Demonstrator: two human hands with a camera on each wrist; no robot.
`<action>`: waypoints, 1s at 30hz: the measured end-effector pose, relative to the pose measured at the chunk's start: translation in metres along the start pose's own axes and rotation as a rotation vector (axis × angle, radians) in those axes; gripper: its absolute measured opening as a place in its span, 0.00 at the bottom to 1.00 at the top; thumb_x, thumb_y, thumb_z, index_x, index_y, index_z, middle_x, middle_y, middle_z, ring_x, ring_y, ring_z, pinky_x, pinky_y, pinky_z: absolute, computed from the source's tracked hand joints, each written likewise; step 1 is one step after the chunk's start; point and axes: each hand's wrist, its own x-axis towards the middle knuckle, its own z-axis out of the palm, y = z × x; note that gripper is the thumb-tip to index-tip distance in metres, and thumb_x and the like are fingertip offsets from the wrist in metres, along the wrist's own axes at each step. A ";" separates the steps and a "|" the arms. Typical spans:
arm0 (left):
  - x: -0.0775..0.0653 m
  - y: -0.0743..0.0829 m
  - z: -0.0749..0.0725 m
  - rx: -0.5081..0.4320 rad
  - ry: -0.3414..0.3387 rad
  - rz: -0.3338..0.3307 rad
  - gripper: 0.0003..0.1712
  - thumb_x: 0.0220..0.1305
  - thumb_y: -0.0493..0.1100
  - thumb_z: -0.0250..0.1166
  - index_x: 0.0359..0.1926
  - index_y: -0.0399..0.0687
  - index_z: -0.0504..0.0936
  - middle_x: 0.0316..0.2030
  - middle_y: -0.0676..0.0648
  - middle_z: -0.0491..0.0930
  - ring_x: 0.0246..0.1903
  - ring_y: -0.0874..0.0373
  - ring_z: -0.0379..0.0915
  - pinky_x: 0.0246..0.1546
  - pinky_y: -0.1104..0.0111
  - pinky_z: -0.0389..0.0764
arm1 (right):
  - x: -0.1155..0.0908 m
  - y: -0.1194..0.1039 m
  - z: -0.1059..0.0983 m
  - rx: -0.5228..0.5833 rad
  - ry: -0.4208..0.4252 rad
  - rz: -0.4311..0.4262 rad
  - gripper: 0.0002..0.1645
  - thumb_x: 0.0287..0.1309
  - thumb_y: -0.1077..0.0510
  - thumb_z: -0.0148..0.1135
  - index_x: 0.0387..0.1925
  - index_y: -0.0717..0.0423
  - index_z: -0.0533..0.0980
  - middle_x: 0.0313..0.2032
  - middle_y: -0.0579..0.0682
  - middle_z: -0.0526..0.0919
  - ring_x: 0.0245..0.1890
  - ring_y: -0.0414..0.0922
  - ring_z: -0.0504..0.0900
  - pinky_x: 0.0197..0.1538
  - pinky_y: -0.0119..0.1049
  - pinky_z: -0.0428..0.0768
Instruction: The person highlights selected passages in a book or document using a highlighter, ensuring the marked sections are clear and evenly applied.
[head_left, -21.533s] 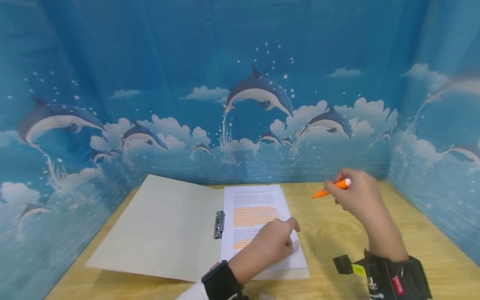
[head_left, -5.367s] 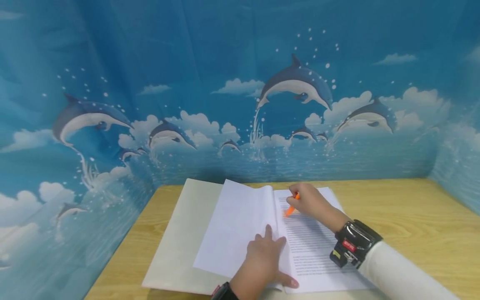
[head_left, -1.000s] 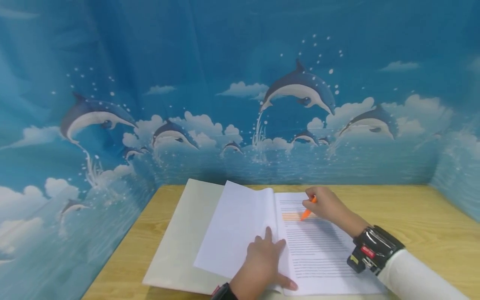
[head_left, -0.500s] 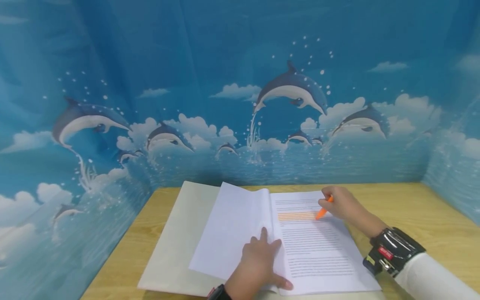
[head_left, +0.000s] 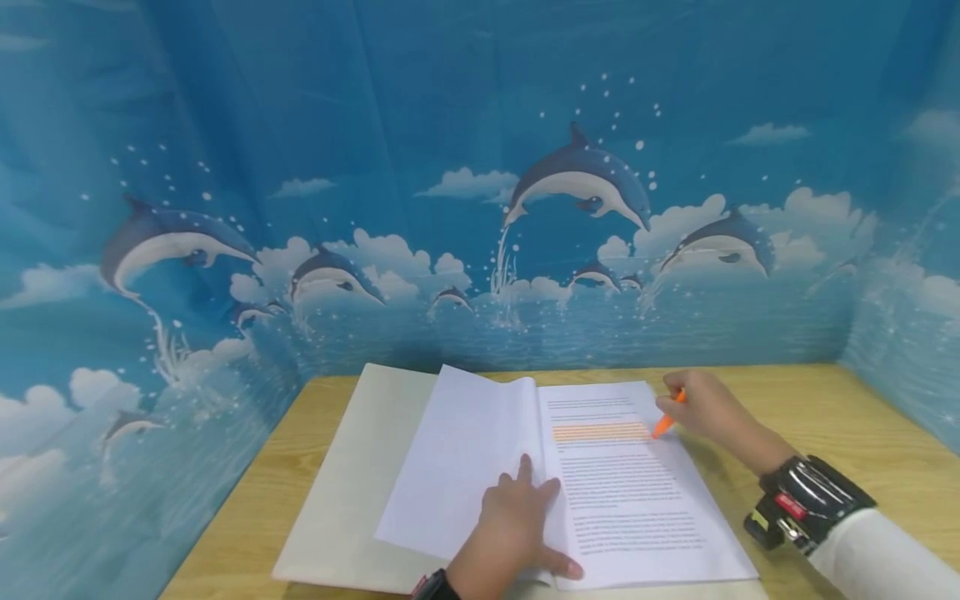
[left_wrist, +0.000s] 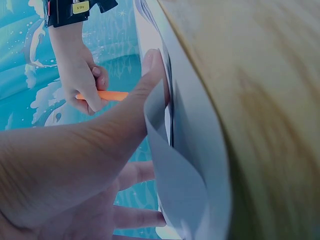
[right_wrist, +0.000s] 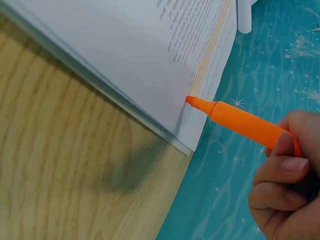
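My right hand (head_left: 708,408) grips an orange highlighter (head_left: 667,417) near the right margin of a printed page (head_left: 626,492). In the right wrist view the highlighter's tip is down at the end of an orange-marked band (right_wrist: 207,55). Several lines in the upper part of the page carry this orange marking (head_left: 600,432). My left hand (head_left: 513,517) rests with spread fingers along the fold of a turned-over sheet (head_left: 457,467), its thumb at the lower edge of the printed page. The left wrist view has that thumb lying over the curled paper edge (left_wrist: 175,175).
A pale open folder (head_left: 337,500) lies under the papers on the wooden table (head_left: 247,500). Behind the table hangs a blue curtain (head_left: 420,125) printed with dolphins and clouds. Each wrist wears a black strap.
Since the earliest frame, an orange-marked sheet has been turned over leftward. Lately my right hand has slid the highlighter rightward, and the orange band has grown longer. The left hand stays put.
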 end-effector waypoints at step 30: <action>0.008 0.000 0.002 0.098 -0.048 -0.030 0.62 0.17 0.78 0.67 0.65 0.75 0.63 0.72 0.45 0.56 0.62 0.41 0.61 0.57 0.51 0.74 | 0.033 -0.108 0.068 0.072 -0.030 -0.148 0.18 0.47 0.64 0.59 0.12 0.52 0.62 0.12 0.42 0.56 0.12 0.36 0.54 0.17 0.30 0.58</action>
